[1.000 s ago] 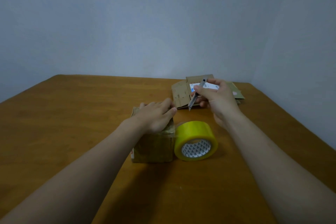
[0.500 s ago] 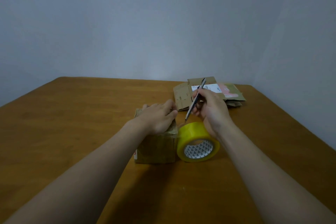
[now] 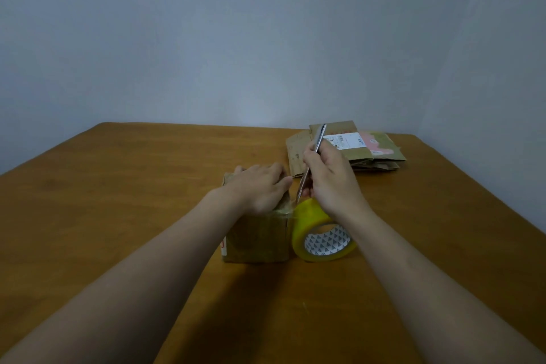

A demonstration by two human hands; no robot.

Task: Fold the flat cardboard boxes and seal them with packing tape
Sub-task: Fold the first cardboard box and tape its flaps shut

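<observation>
A small folded cardboard box (image 3: 256, 238) stands on the wooden table (image 3: 118, 201), wrapped in clear tape. My left hand (image 3: 261, 186) presses flat on its top, fingers straight. A yellow roll of packing tape (image 3: 320, 232) stands on edge against the box's right side, with a strip of tape running from it to the box top. My right hand (image 3: 331, 179) grips a slim utility knife (image 3: 313, 156), its tip pointing down at the tape strip between box and roll.
A stack of flat cardboard boxes (image 3: 354, 146) with a white label lies at the far right of the table. The table's right edge runs close to a pale wall.
My right hand has brought the knife down and toward me, from over the flat boxes to the tape strip between box and roll. My left hand stays on the box.
</observation>
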